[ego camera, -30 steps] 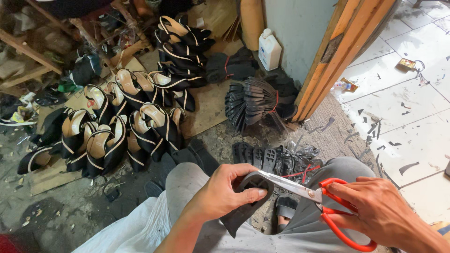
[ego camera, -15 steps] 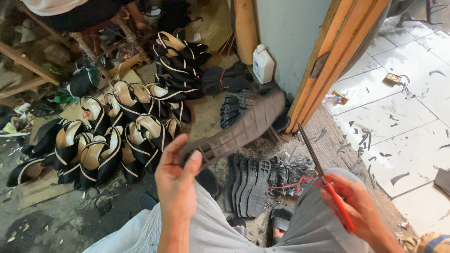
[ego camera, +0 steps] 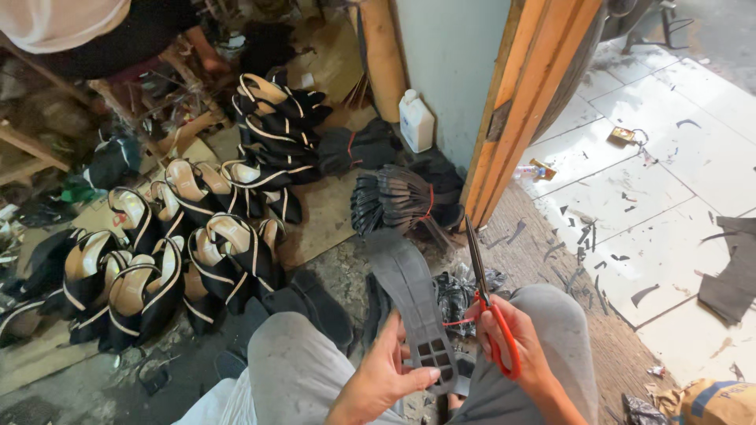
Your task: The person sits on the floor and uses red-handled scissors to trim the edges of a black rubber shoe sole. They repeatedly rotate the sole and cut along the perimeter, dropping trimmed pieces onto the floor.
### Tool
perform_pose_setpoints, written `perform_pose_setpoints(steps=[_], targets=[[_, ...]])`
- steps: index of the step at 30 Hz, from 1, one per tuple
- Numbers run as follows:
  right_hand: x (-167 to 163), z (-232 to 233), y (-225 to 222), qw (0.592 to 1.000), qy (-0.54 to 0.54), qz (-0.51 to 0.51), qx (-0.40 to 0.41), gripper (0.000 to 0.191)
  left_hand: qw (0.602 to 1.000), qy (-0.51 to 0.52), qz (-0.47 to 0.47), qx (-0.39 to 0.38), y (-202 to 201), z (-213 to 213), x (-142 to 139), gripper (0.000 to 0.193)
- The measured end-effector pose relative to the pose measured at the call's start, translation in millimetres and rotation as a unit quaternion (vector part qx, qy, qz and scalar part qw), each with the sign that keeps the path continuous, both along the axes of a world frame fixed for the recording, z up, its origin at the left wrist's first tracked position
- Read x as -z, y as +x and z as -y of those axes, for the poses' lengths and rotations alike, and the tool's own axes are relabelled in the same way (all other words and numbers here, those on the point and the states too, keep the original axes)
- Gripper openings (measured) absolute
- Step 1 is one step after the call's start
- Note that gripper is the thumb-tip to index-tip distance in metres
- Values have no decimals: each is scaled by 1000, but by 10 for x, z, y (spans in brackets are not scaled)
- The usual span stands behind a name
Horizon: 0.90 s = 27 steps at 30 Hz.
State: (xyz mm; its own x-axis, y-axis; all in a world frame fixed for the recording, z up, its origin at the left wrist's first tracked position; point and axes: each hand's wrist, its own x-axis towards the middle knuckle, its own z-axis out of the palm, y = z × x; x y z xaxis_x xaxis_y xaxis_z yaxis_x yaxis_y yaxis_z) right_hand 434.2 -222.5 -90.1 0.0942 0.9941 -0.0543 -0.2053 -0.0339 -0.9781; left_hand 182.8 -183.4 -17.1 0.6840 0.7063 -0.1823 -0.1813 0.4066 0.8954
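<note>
left hand (ego camera: 390,376) is gripping a black shoe sole (ego camera: 413,303) by its heel; right hand (ego camera: 516,346) is holding red-handled scissors (ego camera: 484,295), blades closed, apparently mid-trimming; next cut needs blades opened at the sole's edge.

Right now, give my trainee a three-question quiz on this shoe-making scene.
1. True or false: the right hand holds red-handled scissors with the blades pointing away from the person.
2. What does the left hand grip? A) a white bottle B) a black shoe sole C) a finished shoe
3. Fill in: the white bottle stands on the floor beside the ____ door frame.

Key: 1 true; 2 B, the black shoe sole; 3 wooden.
</note>
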Motion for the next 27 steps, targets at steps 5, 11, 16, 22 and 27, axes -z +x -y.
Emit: perform_pose_setpoints(steps=[5, 11, 16, 22, 27], targets=[[-45, 4, -2, 998, 1, -39, 42, 45, 994, 20, 102, 21, 137, 1, 178, 89], [-60, -25, 26, 997, -5, -46, 55, 50, 998, 27, 57, -17, 149, -155, 279, 46], [-65, 40, 38, 998, -14, -26, 56, 50, 998, 38, 24, -49, 139, -125, 57, 58], [-58, 1, -16, 997, -13, -14, 71, 52, 995, 12, 45, -89, 42, -125, -220, 87], [-76, -37, -17, 997, -14, 3, 72, 53, 995, 14, 52, -84, -4, -155, -227, 86]])
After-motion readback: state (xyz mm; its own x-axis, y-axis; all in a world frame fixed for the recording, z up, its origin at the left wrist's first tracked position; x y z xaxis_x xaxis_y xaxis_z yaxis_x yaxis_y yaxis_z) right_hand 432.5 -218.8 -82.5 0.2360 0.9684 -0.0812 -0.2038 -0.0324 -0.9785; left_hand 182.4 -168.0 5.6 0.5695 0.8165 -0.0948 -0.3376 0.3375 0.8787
